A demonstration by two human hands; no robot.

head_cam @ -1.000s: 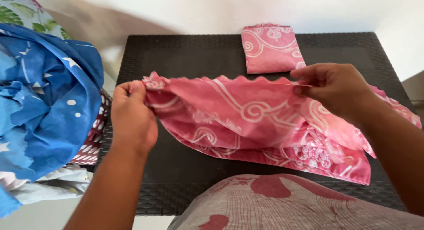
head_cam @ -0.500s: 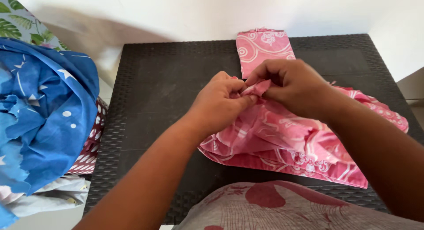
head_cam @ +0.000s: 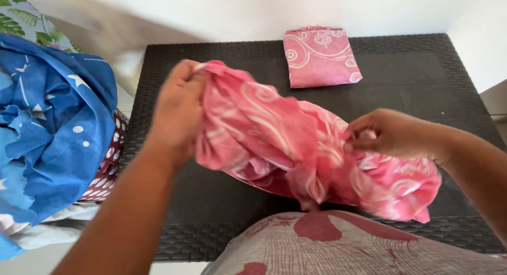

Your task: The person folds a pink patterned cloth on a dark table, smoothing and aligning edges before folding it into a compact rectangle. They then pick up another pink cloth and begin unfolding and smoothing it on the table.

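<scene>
Head view: your left hand [head_cam: 179,108] and right hand [head_cam: 388,133] each pinch shut on the crumpled pink white-patterned cloth [head_cam: 296,143], held above the black woven table [head_cam: 211,201]; folded pink cloth [head_cam: 319,56] at the far edge

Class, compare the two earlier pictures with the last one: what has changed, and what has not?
The hands, pinched together mid-table half a second ago, have parted: the left hand lifted its end of the pink cloth up and left, the right hand slid right, lower. Both still grip it. The folded cloth, blue sheet and table stayed.
</scene>
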